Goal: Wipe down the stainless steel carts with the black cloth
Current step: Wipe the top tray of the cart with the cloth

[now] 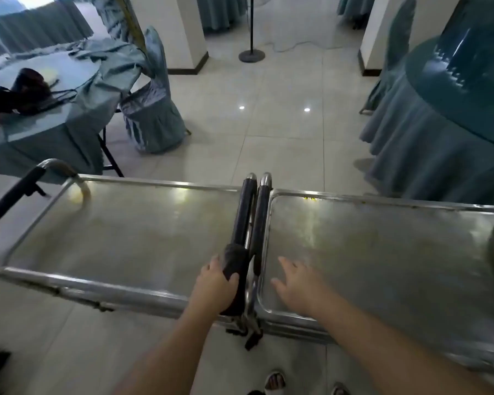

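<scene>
Carts, two (120,232) (382,252); one black cloth (236,259) in left hand (216,283).

- Left cart top (120,223): brushed metal, dull sheen, smeared.
- Right cart top (382,240): same scuffed steel.
- Handles (244,206): black matt sleeves, chrome ends.
- Black cloth (234,259): soft, matt.
- Floor (283,132): glossy tile.

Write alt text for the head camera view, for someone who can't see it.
A person's left hand grips a black cloth wrapped round the padded handle of the left stainless steel cart, while the open right hand rests on the top of the right cart. Teal-draped tables and a covered chair stand on the tiled floor beyond.
</scene>
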`<state>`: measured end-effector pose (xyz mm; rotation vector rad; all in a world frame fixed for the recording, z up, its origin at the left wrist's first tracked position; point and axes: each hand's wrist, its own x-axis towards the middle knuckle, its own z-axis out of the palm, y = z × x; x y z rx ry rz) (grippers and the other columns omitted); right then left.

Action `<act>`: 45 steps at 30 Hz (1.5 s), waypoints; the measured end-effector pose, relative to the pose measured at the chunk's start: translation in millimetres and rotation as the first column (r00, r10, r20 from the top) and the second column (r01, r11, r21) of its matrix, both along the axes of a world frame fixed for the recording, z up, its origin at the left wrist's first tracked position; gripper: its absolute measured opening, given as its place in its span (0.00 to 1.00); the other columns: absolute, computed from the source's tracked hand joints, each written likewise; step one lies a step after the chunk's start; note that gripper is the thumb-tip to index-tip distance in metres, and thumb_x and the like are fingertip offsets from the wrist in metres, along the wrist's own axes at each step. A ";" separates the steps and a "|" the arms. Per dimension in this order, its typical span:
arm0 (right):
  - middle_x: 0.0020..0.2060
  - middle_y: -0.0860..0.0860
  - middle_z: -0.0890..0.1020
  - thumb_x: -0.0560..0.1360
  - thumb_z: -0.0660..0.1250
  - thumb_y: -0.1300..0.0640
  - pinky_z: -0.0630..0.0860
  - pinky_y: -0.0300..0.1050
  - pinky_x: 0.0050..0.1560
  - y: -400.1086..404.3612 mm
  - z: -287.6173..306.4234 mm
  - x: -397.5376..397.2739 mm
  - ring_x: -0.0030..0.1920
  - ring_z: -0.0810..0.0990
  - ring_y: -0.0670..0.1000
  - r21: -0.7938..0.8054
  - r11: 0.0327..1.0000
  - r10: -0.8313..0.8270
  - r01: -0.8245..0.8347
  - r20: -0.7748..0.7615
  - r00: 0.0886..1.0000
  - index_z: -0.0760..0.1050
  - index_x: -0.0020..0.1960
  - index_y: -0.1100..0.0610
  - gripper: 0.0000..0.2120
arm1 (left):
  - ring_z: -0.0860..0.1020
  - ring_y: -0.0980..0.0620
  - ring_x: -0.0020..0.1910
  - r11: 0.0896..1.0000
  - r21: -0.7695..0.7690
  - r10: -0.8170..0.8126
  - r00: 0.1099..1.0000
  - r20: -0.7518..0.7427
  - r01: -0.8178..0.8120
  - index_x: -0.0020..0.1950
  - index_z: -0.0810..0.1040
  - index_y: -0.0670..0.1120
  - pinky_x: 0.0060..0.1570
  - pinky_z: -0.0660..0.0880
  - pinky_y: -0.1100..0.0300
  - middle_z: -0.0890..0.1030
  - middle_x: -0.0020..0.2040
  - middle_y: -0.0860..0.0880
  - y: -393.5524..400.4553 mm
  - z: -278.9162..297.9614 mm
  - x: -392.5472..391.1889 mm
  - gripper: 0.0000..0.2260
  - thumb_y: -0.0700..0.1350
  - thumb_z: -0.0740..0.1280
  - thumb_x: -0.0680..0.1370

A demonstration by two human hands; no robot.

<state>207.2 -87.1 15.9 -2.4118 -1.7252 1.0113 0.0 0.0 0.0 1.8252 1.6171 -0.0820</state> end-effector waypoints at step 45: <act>0.47 0.54 0.79 0.84 0.63 0.43 0.74 0.45 0.41 8.1 24.0 -16.0 0.40 0.75 0.50 -0.294 0.786 -0.533 0.544 -0.767 0.356 0.77 0.55 0.57 0.17 | 0.81 0.58 0.37 0.934 0.320 0.006 0.901 0.434 -0.161 0.48 0.84 0.55 0.37 0.82 0.51 0.83 0.37 0.56 -18.0 75.3 7.2 0.08 0.53 0.67 0.84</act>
